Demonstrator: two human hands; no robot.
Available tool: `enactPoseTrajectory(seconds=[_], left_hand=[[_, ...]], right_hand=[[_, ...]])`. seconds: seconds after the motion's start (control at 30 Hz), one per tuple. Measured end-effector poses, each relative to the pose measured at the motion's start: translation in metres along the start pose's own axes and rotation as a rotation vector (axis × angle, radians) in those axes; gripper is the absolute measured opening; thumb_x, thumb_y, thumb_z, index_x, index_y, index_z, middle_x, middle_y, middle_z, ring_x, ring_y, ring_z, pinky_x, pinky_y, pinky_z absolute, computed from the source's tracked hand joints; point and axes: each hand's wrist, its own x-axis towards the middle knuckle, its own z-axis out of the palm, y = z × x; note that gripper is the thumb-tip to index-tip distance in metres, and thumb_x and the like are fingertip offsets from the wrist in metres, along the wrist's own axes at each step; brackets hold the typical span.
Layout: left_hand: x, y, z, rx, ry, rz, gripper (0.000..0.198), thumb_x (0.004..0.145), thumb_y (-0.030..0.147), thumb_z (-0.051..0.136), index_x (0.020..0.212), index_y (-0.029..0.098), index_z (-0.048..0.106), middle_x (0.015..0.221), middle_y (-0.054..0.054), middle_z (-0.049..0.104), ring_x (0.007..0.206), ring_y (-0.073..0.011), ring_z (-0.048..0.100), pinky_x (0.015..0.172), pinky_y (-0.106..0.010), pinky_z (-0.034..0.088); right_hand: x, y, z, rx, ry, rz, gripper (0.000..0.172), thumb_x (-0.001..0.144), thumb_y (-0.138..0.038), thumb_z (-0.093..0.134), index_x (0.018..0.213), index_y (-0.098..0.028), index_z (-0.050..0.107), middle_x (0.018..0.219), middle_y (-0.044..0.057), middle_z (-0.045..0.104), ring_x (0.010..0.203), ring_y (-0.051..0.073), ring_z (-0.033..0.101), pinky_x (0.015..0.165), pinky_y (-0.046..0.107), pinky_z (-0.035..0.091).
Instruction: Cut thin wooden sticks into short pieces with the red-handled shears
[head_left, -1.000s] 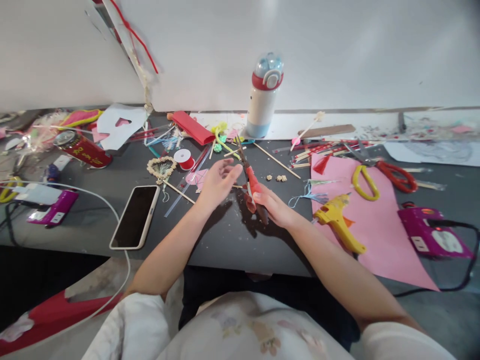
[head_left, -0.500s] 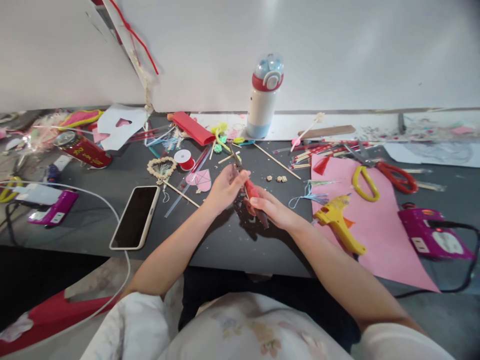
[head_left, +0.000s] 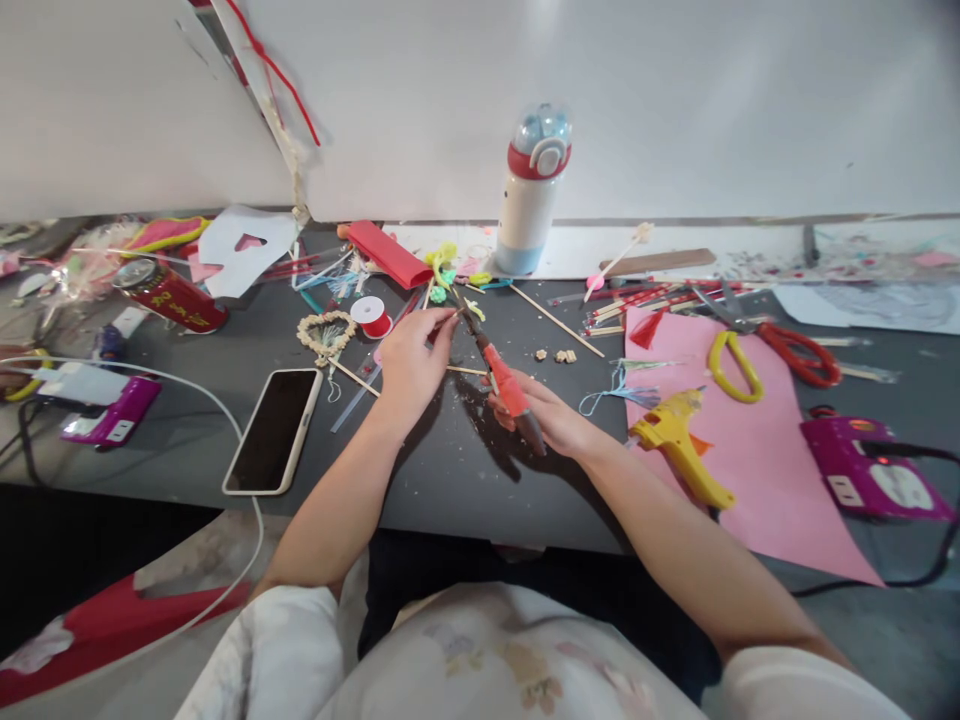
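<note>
My right hand (head_left: 551, 418) is closed round the red and black handles of a pair of cutters (head_left: 504, 378), whose dark jaws point up and left. My left hand (head_left: 411, 358) is pinched on a thin stick (head_left: 444, 322) and holds its end at the cutter jaws. Both hands hover over the dark table (head_left: 442, 470), just left of a few small wooden pieces (head_left: 556, 356). A pink paper shape under my left hand is mostly hidden.
A phone (head_left: 272, 430) lies left of my left arm. A yellow glue gun (head_left: 679, 447) rests on pink paper (head_left: 757, 470) at right, beside yellow and red scissors (head_left: 765, 352). A water bottle (head_left: 531, 190), red ribbon spool (head_left: 372, 316), red can (head_left: 169, 296) and scattered sticks crowd the back.
My left hand went from open beside the cutters to pinching a stick, and moved up and left. The cutters tilted so the jaws meet the stick.
</note>
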Motion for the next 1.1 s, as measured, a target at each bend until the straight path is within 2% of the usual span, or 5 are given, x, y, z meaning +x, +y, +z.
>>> enactPoseTrajectory(seconds=[0.13, 0.27, 0.57, 1.1], left_hand=[[-0.002, -0.002, -0.001, 0.057, -0.026, 0.081, 0.021, 0.094, 0.033, 0.057, 0.096, 0.022, 0.075, 0.093, -0.004, 0.077, 0.092, -0.0181, 0.070, 0.087, -0.029, 0.051], [-0.003, -0.002, 0.001, 0.102, -0.001, 0.135, 0.021, 0.094, 0.030, 0.057, 0.096, 0.020, 0.076, 0.091, -0.004, 0.078, 0.088, -0.0169, 0.072, 0.083, -0.027, 0.052], [-0.003, -0.002, 0.001, 0.148, 0.052, 0.181, 0.023, 0.096, 0.032, 0.056, 0.097, 0.020, 0.076, 0.083, -0.002, 0.077, 0.080, -0.0147, 0.072, 0.074, -0.025, 0.053], [-0.002, -0.001, -0.001, 0.199, 0.044, 0.195, 0.027, 0.098, 0.034, 0.053, 0.097, 0.021, 0.076, 0.082, -0.002, 0.077, 0.080, -0.0151, 0.071, 0.072, -0.026, 0.051]], right_hand=[[0.004, 0.006, -0.006, 0.024, -0.043, 0.000, 0.026, 0.088, -0.044, 0.060, 0.096, -0.020, 0.054, 0.069, -0.004, 0.044, 0.055, 0.009, 0.037, 0.051, 0.025, 0.028], [0.006, 0.002, -0.002, 0.074, -0.083, 0.004, 0.030, 0.085, -0.049, 0.062, 0.088, -0.021, 0.052, 0.065, -0.005, 0.040, 0.051, 0.009, 0.032, 0.049, 0.025, 0.021], [0.004, -0.006, 0.002, 0.162, -0.096, 0.035, 0.029, 0.083, -0.047, 0.061, 0.089, -0.020, 0.052, 0.068, -0.003, 0.043, 0.054, 0.011, 0.037, 0.055, 0.028, 0.027], [0.000, -0.007, -0.001, 0.123, -0.142, -0.018, 0.026, 0.090, -0.047, 0.054, 0.094, -0.021, 0.052, 0.072, -0.002, 0.042, 0.057, 0.012, 0.038, 0.057, 0.028, 0.028]])
